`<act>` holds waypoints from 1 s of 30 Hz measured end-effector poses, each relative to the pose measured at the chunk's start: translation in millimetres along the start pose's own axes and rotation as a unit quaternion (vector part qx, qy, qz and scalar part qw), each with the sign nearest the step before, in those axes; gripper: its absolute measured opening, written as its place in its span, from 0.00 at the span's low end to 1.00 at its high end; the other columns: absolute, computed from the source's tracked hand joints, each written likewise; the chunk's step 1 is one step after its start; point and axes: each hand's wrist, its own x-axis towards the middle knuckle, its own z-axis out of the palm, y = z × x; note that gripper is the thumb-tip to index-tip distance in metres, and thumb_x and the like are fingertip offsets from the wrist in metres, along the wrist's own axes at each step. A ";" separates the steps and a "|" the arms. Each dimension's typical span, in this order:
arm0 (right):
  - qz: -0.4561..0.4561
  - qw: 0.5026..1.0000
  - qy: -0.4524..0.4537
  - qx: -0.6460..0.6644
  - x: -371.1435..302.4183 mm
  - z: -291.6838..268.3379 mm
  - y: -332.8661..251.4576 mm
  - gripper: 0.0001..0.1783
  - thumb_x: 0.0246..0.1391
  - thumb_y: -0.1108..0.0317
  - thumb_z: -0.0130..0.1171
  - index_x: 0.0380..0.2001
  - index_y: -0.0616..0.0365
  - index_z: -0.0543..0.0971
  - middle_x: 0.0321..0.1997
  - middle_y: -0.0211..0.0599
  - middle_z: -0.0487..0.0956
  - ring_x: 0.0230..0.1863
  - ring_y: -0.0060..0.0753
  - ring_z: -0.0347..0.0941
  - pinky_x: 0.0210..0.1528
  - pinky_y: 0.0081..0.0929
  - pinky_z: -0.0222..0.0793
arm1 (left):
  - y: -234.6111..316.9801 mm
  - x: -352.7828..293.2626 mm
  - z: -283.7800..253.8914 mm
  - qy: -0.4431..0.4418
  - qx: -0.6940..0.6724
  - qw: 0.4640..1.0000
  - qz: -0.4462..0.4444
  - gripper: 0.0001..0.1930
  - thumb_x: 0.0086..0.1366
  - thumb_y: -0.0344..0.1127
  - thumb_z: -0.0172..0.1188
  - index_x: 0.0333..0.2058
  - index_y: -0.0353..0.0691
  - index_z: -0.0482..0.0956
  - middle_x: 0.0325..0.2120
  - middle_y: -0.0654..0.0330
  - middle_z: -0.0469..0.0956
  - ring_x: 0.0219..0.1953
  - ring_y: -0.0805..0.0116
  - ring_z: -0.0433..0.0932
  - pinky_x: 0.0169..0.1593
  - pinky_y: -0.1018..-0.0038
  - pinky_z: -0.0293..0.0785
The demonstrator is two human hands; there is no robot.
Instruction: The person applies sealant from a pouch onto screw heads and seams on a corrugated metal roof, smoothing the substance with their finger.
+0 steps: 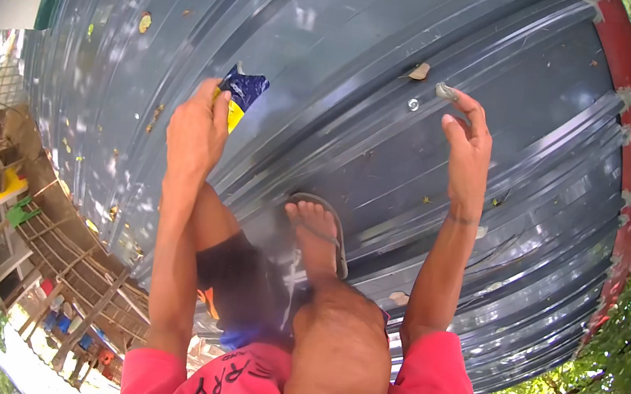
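With our left hand (pixel 200 128) we pinched a crumpled blue-and-yellow packet (pixel 245 92), while our half-open right hand (pixel 468 154), nearer, carried fingertip grey paste (pixel 446 93) just right of a seemingly round, silvery screw head (pixel 413 104).

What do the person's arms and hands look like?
The left hand and right hand have no gloves, and the forearms are bare. Short, bright pinkish-red sleeves end near the elbows. Something grey coats a right fingertip. A thin dark line crosses the right wrist; I can't tell what it is.
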 end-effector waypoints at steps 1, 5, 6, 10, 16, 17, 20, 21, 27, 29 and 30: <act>-0.001 1.000 0.004 -0.012 8.5 -2.6 15.9 0.20 0.56 0.76 0.53 0.52 0.55 0.81 0.58 0.36 0.76 0.57 0.35 0.68 0.62 0.34 0.63 | 6.0 3.7 0.2 -0.004 -0.012 1.000 0.001 0.14 0.73 0.43 0.54 0.48 0.42 0.78 0.30 0.42 0.81 0.36 0.36 0.80 0.39 0.51 0.73; -0.185 0.935 -0.026 -0.302 31.1 -8.0 56.2 0.23 0.52 0.78 0.52 0.51 0.51 0.82 0.54 0.40 0.74 0.59 0.46 0.63 0.62 0.40 0.64 | 21.3 7.2 17.1 -0.014 -0.126 0.991 0.032 0.12 0.73 0.39 0.55 0.48 0.38 0.78 0.27 0.41 0.79 0.32 0.39 0.79 0.36 0.55 0.71; -0.216 0.919 -0.050 -0.326 31.9 -2.4 55.6 0.24 0.50 0.79 0.52 0.50 0.50 0.83 0.53 0.41 0.73 0.59 0.49 0.62 0.62 0.41 0.64 | 20.5 5.1 18.7 -0.016 -0.153 0.987 0.042 0.12 0.73 0.39 0.55 0.48 0.38 0.78 0.27 0.42 0.79 0.31 0.40 0.79 0.35 0.56 0.71; -0.195 0.906 -0.063 -0.370 31.6 3.2 50.7 0.25 0.51 0.82 0.50 0.50 0.50 0.83 0.52 0.40 0.72 0.59 0.48 0.61 0.63 0.41 0.62 | 13.5 5.2 18.5 -0.029 -0.194 0.980 0.039 0.13 0.73 0.39 0.55 0.48 0.39 0.79 0.25 0.44 0.79 0.28 0.43 0.78 0.34 0.59 0.72; -0.221 0.890 -0.039 -0.398 32.6 1.8 66.8 0.30 0.48 0.85 0.49 0.50 0.45 0.84 0.52 0.40 0.72 0.60 0.50 0.61 0.63 0.43 0.62 | 1.1 13.2 21.9 -0.020 -0.191 0.981 0.038 0.13 0.73 0.40 0.55 0.49 0.38 0.79 0.25 0.44 0.79 0.27 0.45 0.78 0.35 0.60 0.72; -0.244 0.874 -0.027 -0.419 31.9 0.5 70.8 0.32 0.47 0.86 0.50 0.52 0.44 0.83 0.52 0.40 0.72 0.59 0.49 0.61 0.63 0.43 0.62 | -1.0 13.5 23.9 -0.017 -0.188 0.981 0.043 0.13 0.73 0.40 0.55 0.49 0.38 0.79 0.25 0.44 0.79 0.27 0.46 0.77 0.35 0.61 0.72; -0.274 0.843 0.001 -0.463 21.4 -1.2 87.0 0.37 0.44 0.88 0.53 0.56 0.40 0.81 0.53 0.40 0.72 0.58 0.49 0.63 0.63 0.44 0.62 | -1.9 12.3 21.8 -0.035 -0.197 0.979 0.021 0.14 0.73 0.40 0.55 0.49 0.39 0.79 0.24 0.45 0.78 0.27 0.47 0.77 0.35 0.61 0.72; -0.282 0.826 0.015 -0.488 17.3 -1.3 92.5 0.41 0.43 0.88 0.56 0.59 0.36 0.79 0.54 0.40 0.72 0.57 0.50 0.65 0.63 0.45 0.62 | -1.6 12.5 20.1 -0.037 -0.199 0.979 0.022 0.14 0.73 0.40 0.55 0.49 0.39 0.79 0.24 0.45 0.78 0.27 0.47 0.77 0.35 0.61 0.72; -0.331 0.767 0.096 -0.541 7.9 9.1 121.8 0.44 0.44 0.86 0.56 0.65 0.38 0.74 0.58 0.44 0.71 0.61 0.50 0.66 0.64 0.46 0.61 | -3.8 13.5 17.7 -0.055 -0.182 0.982 0.006 0.13 0.74 0.41 0.55 0.48 0.38 0.78 0.25 0.53 0.78 0.26 0.69 0.73 0.34 0.69 0.70; -0.318 0.771 0.093 -0.544 0.5 19.0 124.2 0.43 0.46 0.86 0.53 0.67 0.42 0.71 0.60 0.48 0.70 0.63 0.53 0.65 0.67 0.49 0.60 | -7.8 12.8 18.8 -0.020 -0.188 0.981 0.033 0.14 0.74 0.42 0.54 0.49 0.41 0.79 0.22 0.47 0.77 0.23 0.53 0.75 0.32 0.64 0.70; -0.298 0.779 0.100 -0.543 -2.4 25.3 123.9 0.44 0.46 0.87 0.52 0.68 0.44 0.69 0.61 0.50 0.69 0.64 0.55 0.64 0.68 0.50 0.59 | -8.5 12.4 18.6 -0.021 -0.189 0.981 0.035 0.14 0.74 0.42 0.54 0.49 0.41 0.79 0.22 0.47 0.77 0.23 0.53 0.75 0.32 0.64 0.70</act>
